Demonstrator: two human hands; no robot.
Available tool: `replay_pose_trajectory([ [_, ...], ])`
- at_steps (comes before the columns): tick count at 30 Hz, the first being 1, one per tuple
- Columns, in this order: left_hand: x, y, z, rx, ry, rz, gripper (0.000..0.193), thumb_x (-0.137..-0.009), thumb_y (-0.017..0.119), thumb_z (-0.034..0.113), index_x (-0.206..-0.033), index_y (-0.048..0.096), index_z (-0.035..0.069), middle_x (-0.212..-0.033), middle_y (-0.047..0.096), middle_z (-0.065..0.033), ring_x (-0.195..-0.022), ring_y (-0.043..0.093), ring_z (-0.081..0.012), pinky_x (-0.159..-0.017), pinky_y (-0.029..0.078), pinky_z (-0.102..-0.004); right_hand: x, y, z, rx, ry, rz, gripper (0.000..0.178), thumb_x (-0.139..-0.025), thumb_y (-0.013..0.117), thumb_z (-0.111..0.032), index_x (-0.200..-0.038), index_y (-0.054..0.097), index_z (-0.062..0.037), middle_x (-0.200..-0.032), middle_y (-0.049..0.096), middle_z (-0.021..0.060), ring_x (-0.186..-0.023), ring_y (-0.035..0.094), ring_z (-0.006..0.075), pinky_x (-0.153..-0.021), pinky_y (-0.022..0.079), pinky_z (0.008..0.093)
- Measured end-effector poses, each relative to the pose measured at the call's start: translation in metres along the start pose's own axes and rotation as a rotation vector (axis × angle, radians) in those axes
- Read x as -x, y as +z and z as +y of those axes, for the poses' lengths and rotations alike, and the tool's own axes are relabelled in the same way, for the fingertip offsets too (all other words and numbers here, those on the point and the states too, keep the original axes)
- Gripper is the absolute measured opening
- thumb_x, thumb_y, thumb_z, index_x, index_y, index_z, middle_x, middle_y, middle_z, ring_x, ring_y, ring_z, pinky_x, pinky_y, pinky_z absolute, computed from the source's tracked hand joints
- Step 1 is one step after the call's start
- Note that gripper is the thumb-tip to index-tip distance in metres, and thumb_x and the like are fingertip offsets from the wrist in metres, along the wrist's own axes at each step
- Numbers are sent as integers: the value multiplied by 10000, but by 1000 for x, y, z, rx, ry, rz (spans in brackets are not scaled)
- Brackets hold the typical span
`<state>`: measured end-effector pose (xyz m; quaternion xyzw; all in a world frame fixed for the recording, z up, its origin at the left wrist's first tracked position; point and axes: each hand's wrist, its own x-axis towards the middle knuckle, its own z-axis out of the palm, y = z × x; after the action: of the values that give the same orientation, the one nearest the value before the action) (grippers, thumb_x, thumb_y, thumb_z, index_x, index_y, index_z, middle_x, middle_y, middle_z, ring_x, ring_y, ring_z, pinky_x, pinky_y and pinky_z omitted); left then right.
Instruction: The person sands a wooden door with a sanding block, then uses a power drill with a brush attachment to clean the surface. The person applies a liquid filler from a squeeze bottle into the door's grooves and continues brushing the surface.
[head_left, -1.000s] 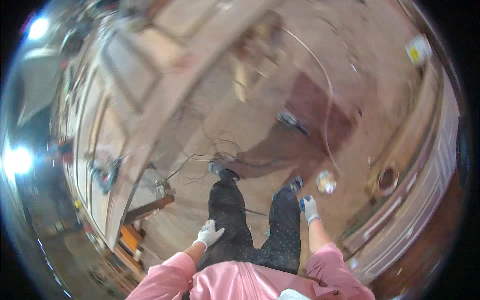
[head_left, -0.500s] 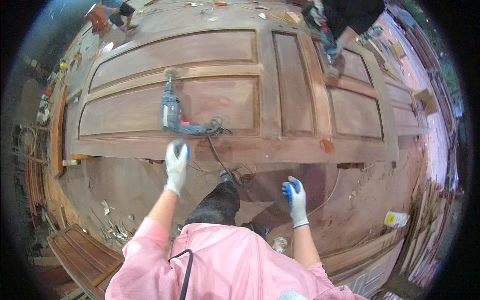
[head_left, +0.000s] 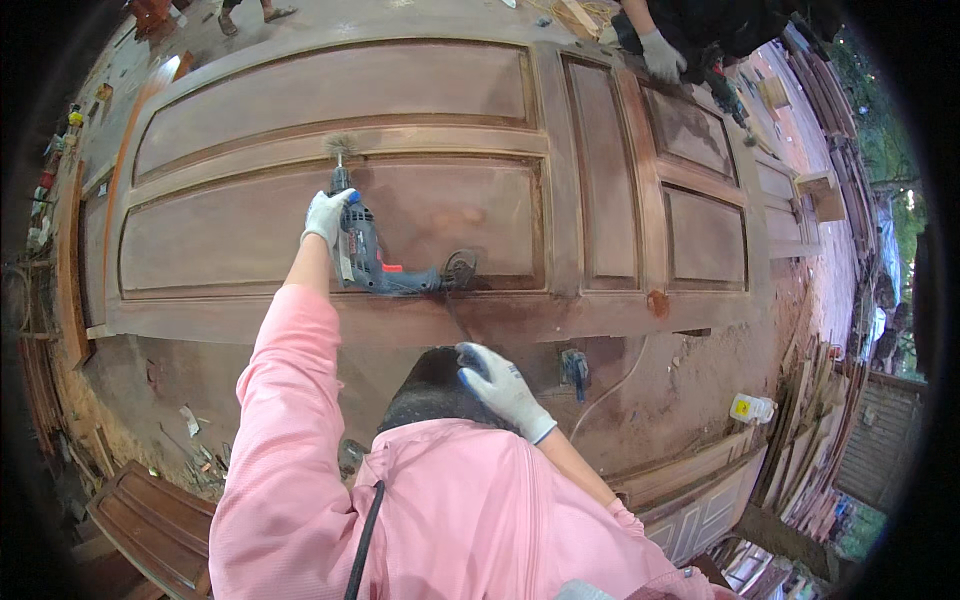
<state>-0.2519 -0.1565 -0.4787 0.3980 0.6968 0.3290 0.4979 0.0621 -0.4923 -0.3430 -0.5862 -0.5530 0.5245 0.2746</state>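
A dark blue-grey power drill (head_left: 365, 250) with a round wire brush (head_left: 340, 147) in its chuck lies across a brown wooden panel door (head_left: 420, 318). My left hand (head_left: 326, 217), in a white glove with blue fingertips, is closed round the front of the drill body, just behind the chuck. Its palm side is hidden. In a matching glove, my right hand (head_left: 503, 390) hangs over my leg, near side of the door, fingers loosely bent and apart. It holds nothing. The drill's handle points right, toward its coiled black cord (head_left: 459, 270).
Across the door at the far right, a co-worker's gloved hand (head_left: 662, 57) is beside another power tool (head_left: 728, 95). A blue tool (head_left: 574, 370) and a white jug (head_left: 752, 408) are on the floor. A smaller wooden panel (head_left: 160, 520) leans at the lower left.
My left hand has moved forward onto the drill and taken hold of it. My right hand has swung left over my leg. The co-worker's tool has shifted right, off the door panels.
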Motion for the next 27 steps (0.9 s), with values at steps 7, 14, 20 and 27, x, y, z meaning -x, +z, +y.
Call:
replay_pose_trajectory([
  [7,74,-15,0,630,115,-136,236,-937,731,186,-1117,614,88,-900,659,-20,-765,644,-143,-707,548,-322,-33,18,7,516,-226,273,582,-883,707,-187,-1411,551,0,-1302,636,210,-1235,594,370,-1094,452,460],
  [14,160,-49,-40,822,-38,-193,168,-974,697,229,-1065,645,98,-940,663,-19,-818,653,-164,-762,563,-341,-43,38,-40,1141,-612,122,565,-941,545,-226,-1489,504,-95,-1411,536,161,-1369,475,355,-1204,292,540],
  [20,247,-46,-28,876,-232,-447,323,-983,679,359,-1155,681,86,-1085,705,-100,-990,691,-266,-909,568,-441,23,41,-43,1222,-618,135,415,-939,526,-242,-1323,613,-112,-1106,604,57,-992,591,207,-903,439,403],
  [27,376,-11,-22,1039,-423,-865,660,-953,583,650,-1321,650,106,-1339,659,-176,-1231,621,-402,-1065,496,-599,122,57,-23,975,-477,237,438,-837,638,-254,-1246,624,-97,-1073,600,69,-967,600,238,-865,440,405],
])
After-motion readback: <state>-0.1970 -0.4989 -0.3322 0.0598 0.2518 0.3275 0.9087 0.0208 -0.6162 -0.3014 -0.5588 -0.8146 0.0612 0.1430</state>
